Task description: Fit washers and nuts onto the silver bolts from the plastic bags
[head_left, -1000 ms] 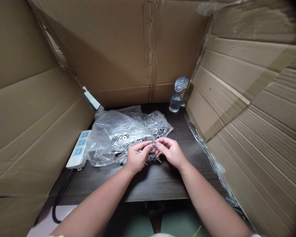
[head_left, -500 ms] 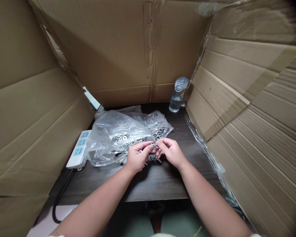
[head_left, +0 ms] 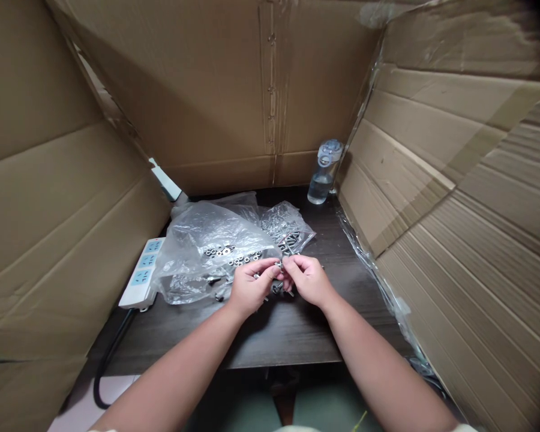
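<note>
Over the dark tabletop, my left hand point(head_left: 252, 285) pinches a small metal bolt point(head_left: 278, 264) between thumb and fingers. My right hand point(head_left: 306, 277) meets it from the other side, thumb and fingertips closed at the bolt's right end. Whether a nut sits on that end is hidden by the fingers. Just below the hands lie several loose bolts point(head_left: 278, 288), partly covered. Behind my left hand, metal nuts and washers point(head_left: 243, 260) are spread on a clear plastic bag point(head_left: 198, 228). A second clear bag point(head_left: 284, 221) with several metal bolts lies behind my right hand.
A white power strip point(head_left: 139, 276) with a black cable point(head_left: 110, 354) stands at the left. At the back right is a water bottle point(head_left: 323, 174). Cardboard walls point(head_left: 216, 90) enclose the dark table point(head_left: 297, 342) on the left, back and right.
My right hand has shifted slightly left, closer to my left fingertips, and its fingers cover more of the bolt. My left hand stays nearly in place.
</note>
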A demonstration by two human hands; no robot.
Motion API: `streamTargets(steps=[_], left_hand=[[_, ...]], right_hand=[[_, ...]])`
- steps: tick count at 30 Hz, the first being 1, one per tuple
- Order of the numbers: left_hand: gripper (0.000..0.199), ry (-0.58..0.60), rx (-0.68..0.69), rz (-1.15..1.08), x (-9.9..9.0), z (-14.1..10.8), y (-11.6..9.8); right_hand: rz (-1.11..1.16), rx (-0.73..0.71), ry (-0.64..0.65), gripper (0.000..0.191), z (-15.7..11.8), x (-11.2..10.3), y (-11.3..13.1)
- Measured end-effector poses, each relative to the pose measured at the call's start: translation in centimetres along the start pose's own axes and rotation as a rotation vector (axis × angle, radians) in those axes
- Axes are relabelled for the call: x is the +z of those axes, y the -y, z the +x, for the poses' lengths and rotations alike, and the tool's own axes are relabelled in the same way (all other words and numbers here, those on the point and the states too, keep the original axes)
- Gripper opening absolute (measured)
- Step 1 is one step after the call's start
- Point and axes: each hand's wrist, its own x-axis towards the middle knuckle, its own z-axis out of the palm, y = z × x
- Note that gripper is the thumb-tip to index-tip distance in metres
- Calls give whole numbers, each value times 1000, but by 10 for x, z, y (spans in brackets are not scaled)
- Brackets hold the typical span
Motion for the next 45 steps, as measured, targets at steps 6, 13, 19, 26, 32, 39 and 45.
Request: streamTargets(steps=[6, 13, 19, 26, 32, 39, 45], left_hand=[[28, -5, 1, -21, 1, 0, 0], [25, 23, 56, 82, -2, -1, 2], [27, 13, 25, 41, -2, 1, 2], [23, 58, 38, -29, 1, -1, -3], [25, 43, 22, 16, 0, -3, -3], [28, 11, 27, 43, 0, -1, -2], [26, 36, 41, 20, 0, -1, -2]], right_hand=[[212, 7, 38, 29, -1, -2, 3], [82, -13, 45, 26, -1, 0, 3], [65, -12, 15, 28, 0, -1, 1], [205, 6, 39, 28, -3, 0, 3], [39, -43, 43, 31, -3, 3, 5], [70, -29, 15, 29, -2, -1, 2], [199, -11, 41, 28, -3, 0, 4]])
